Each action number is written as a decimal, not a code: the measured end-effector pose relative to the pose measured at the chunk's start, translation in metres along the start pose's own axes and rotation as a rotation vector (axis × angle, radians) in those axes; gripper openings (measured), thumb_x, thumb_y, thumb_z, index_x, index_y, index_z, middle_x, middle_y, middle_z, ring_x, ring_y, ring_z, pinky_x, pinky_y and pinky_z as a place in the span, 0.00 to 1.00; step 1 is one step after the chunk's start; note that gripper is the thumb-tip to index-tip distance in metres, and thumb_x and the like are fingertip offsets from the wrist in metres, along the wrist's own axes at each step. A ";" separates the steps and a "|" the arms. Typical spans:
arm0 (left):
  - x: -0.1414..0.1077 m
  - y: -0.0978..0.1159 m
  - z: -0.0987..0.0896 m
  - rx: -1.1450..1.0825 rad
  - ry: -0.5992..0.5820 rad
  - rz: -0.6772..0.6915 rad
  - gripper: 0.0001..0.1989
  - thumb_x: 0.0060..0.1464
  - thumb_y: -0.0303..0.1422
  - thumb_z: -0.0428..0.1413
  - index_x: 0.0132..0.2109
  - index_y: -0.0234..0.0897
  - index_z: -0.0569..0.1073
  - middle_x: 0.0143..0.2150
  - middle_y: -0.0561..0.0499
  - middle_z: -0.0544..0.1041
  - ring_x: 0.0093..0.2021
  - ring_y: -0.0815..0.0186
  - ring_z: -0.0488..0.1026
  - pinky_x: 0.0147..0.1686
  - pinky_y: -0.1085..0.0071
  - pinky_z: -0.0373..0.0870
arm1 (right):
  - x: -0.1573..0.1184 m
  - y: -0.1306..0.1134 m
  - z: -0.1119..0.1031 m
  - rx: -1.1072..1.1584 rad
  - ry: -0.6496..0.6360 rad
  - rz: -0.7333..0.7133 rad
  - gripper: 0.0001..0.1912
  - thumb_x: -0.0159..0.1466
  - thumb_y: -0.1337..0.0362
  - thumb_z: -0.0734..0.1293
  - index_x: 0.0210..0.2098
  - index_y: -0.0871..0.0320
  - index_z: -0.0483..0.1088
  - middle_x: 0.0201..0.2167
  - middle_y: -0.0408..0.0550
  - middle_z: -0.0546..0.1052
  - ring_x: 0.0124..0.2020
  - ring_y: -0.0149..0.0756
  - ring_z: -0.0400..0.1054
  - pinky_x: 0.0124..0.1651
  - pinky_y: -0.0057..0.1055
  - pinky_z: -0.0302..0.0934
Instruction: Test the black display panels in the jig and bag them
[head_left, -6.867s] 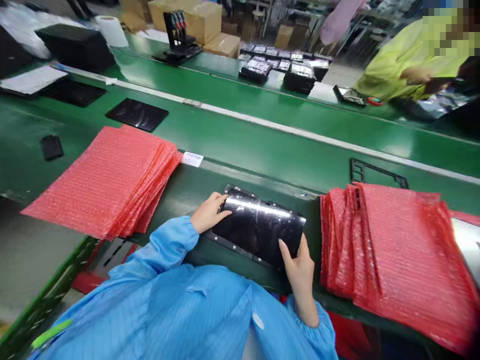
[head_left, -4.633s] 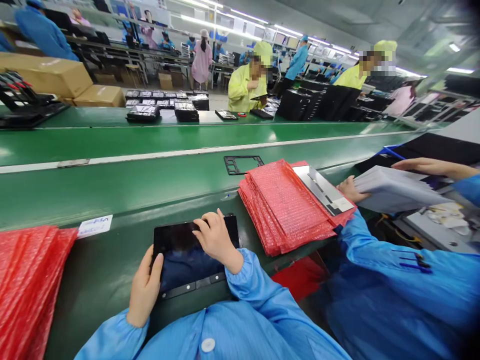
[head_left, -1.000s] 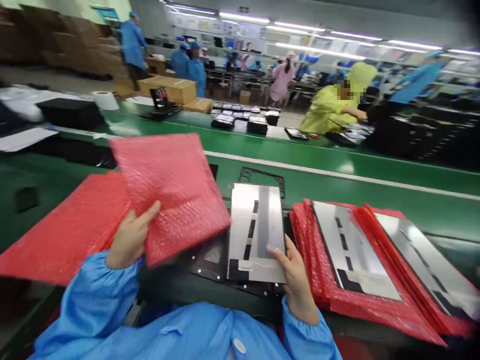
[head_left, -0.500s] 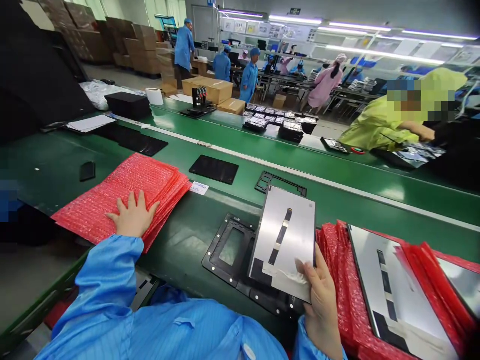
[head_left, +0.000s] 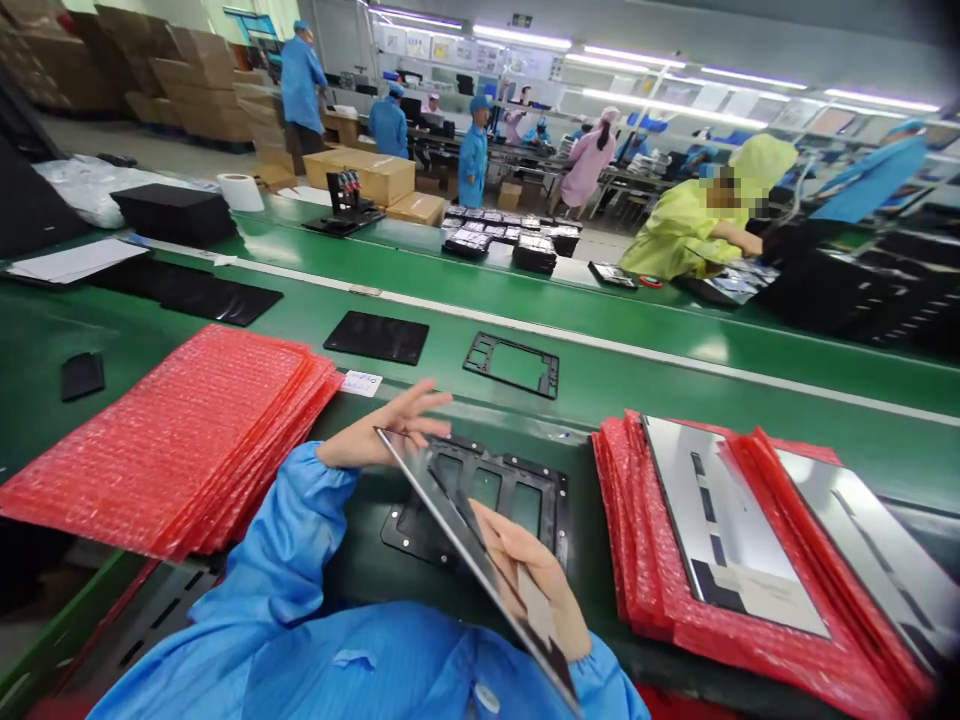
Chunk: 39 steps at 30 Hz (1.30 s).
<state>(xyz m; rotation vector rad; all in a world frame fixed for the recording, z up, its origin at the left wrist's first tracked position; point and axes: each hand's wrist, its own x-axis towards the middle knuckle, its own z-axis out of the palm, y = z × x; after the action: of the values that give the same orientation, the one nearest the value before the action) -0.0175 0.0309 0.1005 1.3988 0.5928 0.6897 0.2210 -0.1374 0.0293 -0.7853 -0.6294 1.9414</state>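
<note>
A thin display panel (head_left: 469,560) is tilted on edge in front of my body, its silvery back turned toward the right. My right hand (head_left: 529,565) grips it from the silvery side. Near its upper corner is my left hand (head_left: 394,425), fingers spread; whether it touches the panel is unclear. Beneath them a black frame fixture (head_left: 559,515) with silver dots lies on the green bench (head_left: 585,400), partly hidden by the panel and my hand. Red bubble-wrap sleeves (head_left: 172,420) are piled at the left. On the right, more panels (head_left: 720,520) rest on red bubble wrap (head_left: 619,540).
Farther back lie a black plate (head_left: 377,337), a thin black bracket (head_left: 512,365) and a small label (head_left: 362,383). Black sheets (head_left: 221,300) are at the left. Across the bench, a person in yellow (head_left: 675,230) works beside stacked parts (head_left: 536,253).
My left hand has left the red sleeves and moved right to the panel's upper corner. The panel in my right hand has turned from facing up to steeply on edge. The view has shifted right.
</note>
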 end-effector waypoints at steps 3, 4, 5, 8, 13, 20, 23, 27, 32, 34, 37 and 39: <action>0.014 -0.005 0.005 0.130 -0.028 -0.167 0.18 0.38 0.42 0.69 0.34 0.34 0.79 0.33 0.45 0.79 0.36 0.54 0.76 0.36 0.65 0.71 | -0.018 -0.002 -0.007 -0.048 0.002 0.081 0.28 0.54 0.47 0.72 0.48 0.59 0.74 0.35 0.54 0.80 0.33 0.46 0.76 0.31 0.37 0.72; 0.017 -0.008 0.008 0.173 0.021 -0.184 0.17 0.41 0.44 0.67 0.28 0.34 0.77 0.26 0.47 0.77 0.32 0.57 0.74 0.33 0.67 0.70 | -0.025 -0.004 -0.011 -0.055 0.023 0.079 0.27 0.54 0.47 0.72 0.46 0.58 0.75 0.34 0.54 0.80 0.34 0.48 0.76 0.30 0.37 0.72; 0.019 -0.012 0.012 0.186 0.073 -0.194 0.18 0.43 0.46 0.66 0.25 0.34 0.76 0.23 0.49 0.75 0.29 0.60 0.73 0.30 0.69 0.68 | -0.031 -0.006 -0.014 -0.058 0.056 0.054 0.25 0.53 0.48 0.73 0.45 0.57 0.76 0.35 0.54 0.80 0.36 0.49 0.76 0.31 0.38 0.72; 0.024 -0.022 0.025 0.099 0.158 -0.253 0.19 0.48 0.48 0.63 0.30 0.34 0.77 0.28 0.50 0.77 0.30 0.61 0.73 0.29 0.71 0.67 | -0.037 -0.016 -0.023 -0.086 0.261 -0.162 0.22 0.51 0.50 0.75 0.43 0.51 0.77 0.40 0.50 0.80 0.46 0.52 0.73 0.44 0.43 0.72; 0.036 -0.030 0.032 0.061 0.202 -0.331 0.23 0.47 0.51 0.63 0.35 0.33 0.78 0.33 0.46 0.80 0.36 0.56 0.76 0.33 0.68 0.71 | -0.008 -0.038 -0.046 -0.138 0.530 -0.440 0.31 0.58 0.37 0.64 0.47 0.54 0.75 0.47 0.51 0.78 0.56 0.50 0.67 0.56 0.50 0.65; 0.103 -0.041 0.015 0.172 0.088 -0.345 0.37 0.48 0.64 0.50 0.39 0.32 0.79 0.35 0.40 0.80 0.38 0.51 0.77 0.36 0.61 0.73 | 0.013 -0.030 -0.078 0.073 0.559 -0.484 0.28 0.55 0.56 0.76 0.52 0.55 0.71 0.46 0.50 0.79 0.51 0.50 0.72 0.53 0.46 0.68; 0.157 -0.047 0.003 0.378 0.158 -0.300 0.37 0.49 0.62 0.51 0.44 0.30 0.77 0.43 0.35 0.79 0.45 0.47 0.76 0.42 0.58 0.72 | 0.010 -0.026 -0.085 0.165 0.567 -0.471 0.26 0.56 0.58 0.75 0.53 0.55 0.71 0.47 0.50 0.79 0.50 0.49 0.73 0.52 0.46 0.69; 0.217 -0.051 -0.006 0.591 0.372 -0.224 0.40 0.46 0.49 0.64 0.61 0.30 0.65 0.66 0.31 0.60 0.66 0.42 0.54 0.60 0.56 0.57 | 0.009 -0.027 -0.086 0.199 0.572 -0.461 0.25 0.58 0.58 0.74 0.54 0.54 0.71 0.48 0.49 0.78 0.50 0.48 0.73 0.51 0.45 0.70; 0.245 -0.058 -0.015 0.685 0.559 -0.305 0.39 0.54 0.43 0.61 0.67 0.36 0.56 0.71 0.36 0.45 0.69 0.40 0.42 0.63 0.39 0.42 | 0.011 -0.027 -0.089 0.166 0.546 -0.478 0.29 0.58 0.58 0.75 0.57 0.52 0.68 0.50 0.49 0.78 0.49 0.48 0.74 0.51 0.45 0.70; 0.249 -0.059 -0.019 0.652 0.607 -0.354 0.30 0.58 0.40 0.58 0.64 0.37 0.60 0.69 0.39 0.53 0.67 0.44 0.49 0.62 0.38 0.47 | 0.011 -0.027 -0.090 0.184 0.542 -0.458 0.31 0.57 0.58 0.76 0.58 0.53 0.68 0.48 0.50 0.78 0.48 0.48 0.74 0.52 0.45 0.69; 0.248 -0.056 -0.027 0.543 0.648 -0.397 0.25 0.59 0.38 0.57 0.61 0.37 0.64 0.65 0.41 0.59 0.63 0.48 0.59 0.59 0.43 0.58 | 0.011 -0.026 -0.091 0.202 0.540 -0.440 0.32 0.56 0.59 0.76 0.58 0.55 0.68 0.46 0.51 0.79 0.48 0.49 0.74 0.54 0.45 0.68; 0.242 -0.052 -0.034 0.428 0.626 -0.421 0.23 0.60 0.39 0.56 0.59 0.35 0.66 0.61 0.41 0.64 0.58 0.52 0.65 0.55 0.47 0.65 | 0.011 -0.027 -0.090 0.204 0.525 -0.453 0.31 0.56 0.59 0.76 0.58 0.55 0.68 0.46 0.51 0.79 0.48 0.49 0.74 0.54 0.45 0.68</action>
<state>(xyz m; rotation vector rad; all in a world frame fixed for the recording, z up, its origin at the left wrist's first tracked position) 0.1250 0.2300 0.0521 1.3672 1.5544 0.6752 0.2983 -0.1057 -0.0151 -0.8870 -0.2516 1.2892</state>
